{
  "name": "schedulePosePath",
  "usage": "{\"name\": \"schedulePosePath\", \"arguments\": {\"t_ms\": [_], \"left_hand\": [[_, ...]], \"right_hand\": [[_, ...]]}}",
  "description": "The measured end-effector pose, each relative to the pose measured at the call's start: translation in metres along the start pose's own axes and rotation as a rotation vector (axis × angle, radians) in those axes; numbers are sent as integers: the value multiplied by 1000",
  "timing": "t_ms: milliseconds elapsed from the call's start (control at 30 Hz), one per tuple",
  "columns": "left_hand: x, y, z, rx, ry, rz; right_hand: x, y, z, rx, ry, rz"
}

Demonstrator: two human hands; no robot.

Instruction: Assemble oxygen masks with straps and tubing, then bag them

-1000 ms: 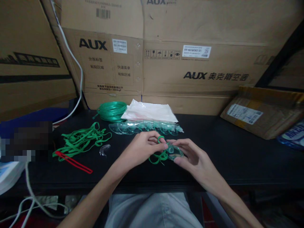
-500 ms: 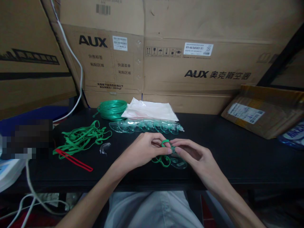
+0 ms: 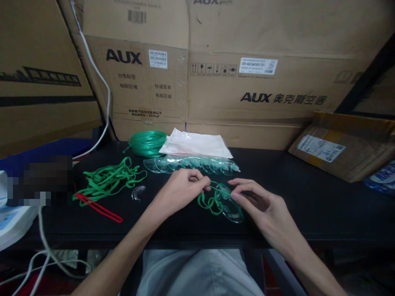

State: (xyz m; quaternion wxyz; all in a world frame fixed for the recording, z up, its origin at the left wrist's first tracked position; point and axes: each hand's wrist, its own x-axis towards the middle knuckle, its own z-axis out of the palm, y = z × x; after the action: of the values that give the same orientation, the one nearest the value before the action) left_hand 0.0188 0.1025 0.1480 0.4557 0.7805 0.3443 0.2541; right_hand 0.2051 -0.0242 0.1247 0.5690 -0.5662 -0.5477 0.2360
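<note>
Over the front of the table, my left hand (image 3: 187,187) is closed, pinching a green elastic strap (image 3: 215,183). The strap stretches toward a clear green-tinted plastic mask (image 3: 233,213), and its loose loops (image 3: 207,204) hang beside the mask. My right hand (image 3: 257,201) has its thumb and fingers at the mask's right edge and appears to grip it there; the exact contact is partly hidden. Behind my hands lies a row of similar clear masks (image 3: 185,164). To the left are a heap of green elastic straps (image 3: 108,176) and several thin metal strips (image 3: 138,192).
A coil of green tubing (image 3: 148,143) and a white packet (image 3: 196,143) lie at the back. A red loop (image 3: 100,209) is at the left. Large cardboard (image 3: 216,94) stands behind the table, and a taped box (image 3: 342,144) sits at the right. White cables (image 3: 106,107) run along the left.
My left hand has drawn away to the left from my right hand, pulling the strap straight between them. The small loop near my left fingers has closed up. More of the mask shows.
</note>
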Motion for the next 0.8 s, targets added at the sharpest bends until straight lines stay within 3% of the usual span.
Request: {"name": "schedulePosePath", "arguments": {"t_ms": [200,333,400,500,567,633,733,800], "left_hand": [[-4,4,-13,555,240,-89],[-7,5,-23,680,286,-114],[-10,6,-27,691,321,-66],[-15,12,-28,683,359,149],[-19,19,-22,617,297,323],[-23,26,-12,520,160,428],[-27,30,5,436,-34,465],[-27,29,13,414,-87,467]], "right_hand": [[-5,-4,-5,-173,5,-145],[-5,-5,-9,-196,38,-183],[-4,-3,-10,-199,50,-196],[-2,-2,-8,-230,62,-223],[-3,-2,-6,-266,63,-249],[-4,-4,-5,-294,60,-272],[-6,-8,-4,-298,44,-299],[-8,-9,-3,-289,33,-313]]}}
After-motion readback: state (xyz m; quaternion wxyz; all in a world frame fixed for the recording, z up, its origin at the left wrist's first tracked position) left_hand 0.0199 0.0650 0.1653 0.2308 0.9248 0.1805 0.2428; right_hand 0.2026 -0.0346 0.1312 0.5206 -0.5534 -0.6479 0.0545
